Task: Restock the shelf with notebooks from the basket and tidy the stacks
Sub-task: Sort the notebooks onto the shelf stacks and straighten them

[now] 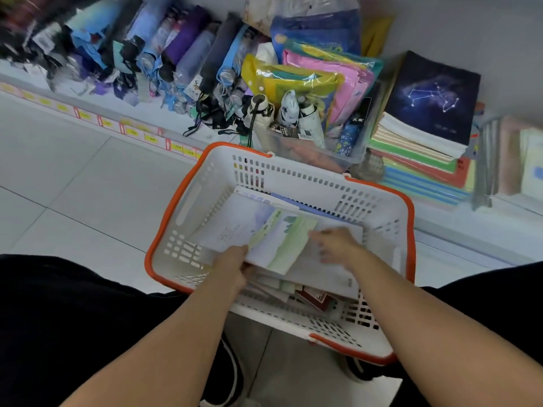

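Both forearms reach down into the white basket [205,183] with the orange rim, sitting on the floor right at the shelf [470,230] edge. Left hand [232,268] has its grip pinched on the near edge of a green-and-lilac notebook [282,239] lying on top of the pile inside, and right hand [338,245] lies flat, grip loose and wide, on the pale notebooks just at 3 o'clock of it. Up at 1 o'clock the shelf already carries a stack topped by a dark constellation notebook [432,98].
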{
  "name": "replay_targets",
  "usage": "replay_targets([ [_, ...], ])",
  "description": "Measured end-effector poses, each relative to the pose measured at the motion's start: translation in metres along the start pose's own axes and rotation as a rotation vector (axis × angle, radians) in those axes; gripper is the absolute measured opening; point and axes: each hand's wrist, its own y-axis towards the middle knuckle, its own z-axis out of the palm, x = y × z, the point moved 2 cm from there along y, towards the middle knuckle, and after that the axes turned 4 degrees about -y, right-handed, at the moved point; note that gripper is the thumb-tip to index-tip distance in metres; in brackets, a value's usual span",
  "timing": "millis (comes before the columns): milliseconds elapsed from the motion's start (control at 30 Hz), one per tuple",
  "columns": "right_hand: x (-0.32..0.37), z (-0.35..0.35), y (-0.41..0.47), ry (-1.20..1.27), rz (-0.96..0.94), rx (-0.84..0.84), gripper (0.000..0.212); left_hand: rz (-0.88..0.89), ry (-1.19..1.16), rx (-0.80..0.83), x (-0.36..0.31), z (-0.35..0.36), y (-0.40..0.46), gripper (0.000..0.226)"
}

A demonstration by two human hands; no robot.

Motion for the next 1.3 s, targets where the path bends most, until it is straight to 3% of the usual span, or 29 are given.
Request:
replay_targets([
  [33, 0.005, -0.015, 0.011, -0.211, -0.085, -0.194, 0.062, 0.065, 0.054, -0.036, 0.002, 0.002, -0.002, 0.026],
  [67, 0.010, -0.023, 0.021, -0.416, -0.156, -0.250, 0.069, 0.155, 0.117, -0.066, 0.003, 0.004, -0.007, 0.028],
  [133, 0.013, -0.021, 0.037, -0.716, -0.195, -0.121, 0.101, 0.450, 0.412, -0.158, 0.000, 0.009, -0.021, 0.039],
  [233, -0.004, -0.006, 0.050, -0.844, -0.188, -0.107, 0.128, 0.928, 0.804, -0.205, -0.017, 0.028, -0.066, 0.065],
  [333, -0.018, 0.002, 0.049, -0.876, -0.139, -0.171, 0.146, 1.123, 1.009, -0.202, -0.035, 0.028, -0.072, 0.080],
  [467, -0.027, -0.001, 0.046, -0.921, -0.166, -0.199, 0.138, 1.095, 1.164, -0.300, -0.046, 0.009, -0.066, 0.045],
  [667, 0.023, -0.018, 0.010, -1.048, -0.208, -0.098, 0.065, 1.045, 1.163, -0.313, -0.068, 0.006, -0.083, 0.048],
  [767, 0.071, -0.028, -0.036, -0.990, -0.269, -0.288, 0.032, 1.085, 1.202, -0.323, -0.076, 0.013, -0.093, 0.041],
  [833, 0.093, -0.021, -0.070, -0.813, -0.328, -0.356, 0.026, 1.090, 1.139, -0.274, -0.078, 0.022, -0.100, 0.034],
  [933, 0.108, 0.026, -0.121, -0.700, -0.556, -0.310, 0.009, 0.958, 0.856, -0.080, -0.071, 0.040, -0.115, 0.066],
  [967, 0.106, 0.045, -0.133, -0.693, -0.634, -0.270, 0.007, 0.914, 0.778, -0.024, -0.068, 0.043, -0.119, 0.065],
  [1033, 0.100, 0.070, -0.143, -0.649, -0.725, -0.165, 0.003, 0.900, 0.717, 0.022, -0.062, 0.040, -0.114, 0.033],
  [1100, 0.092, 0.073, -0.129, -0.523, -0.715, 0.060, 0.016, 0.991, 0.732, 0.011, -0.064, 0.028, -0.106, 0.007],
  [1133, 0.087, 0.063, -0.114, -0.425, -0.669, 0.123, 0.023, 1.000, 0.671, 0.064, -0.065, 0.024, -0.102, 0.012],
  [1200, 0.072, 0.030, -0.081, -0.204, -0.523, -0.027, 0.045, 0.899, 0.436, 0.291, -0.066, 0.017, -0.104, 0.043],
  [1233, 0.063, 0.012, -0.066, -0.118, -0.436, -0.123, 0.068, 0.850, 0.367, 0.390, -0.067, 0.017, -0.106, 0.063],
  [1300, 0.046, -0.006, -0.048, 0.113, -0.265, -0.028, 0.123, 0.833, 0.383, 0.512, -0.069, 0.013, -0.110, 0.093],
])
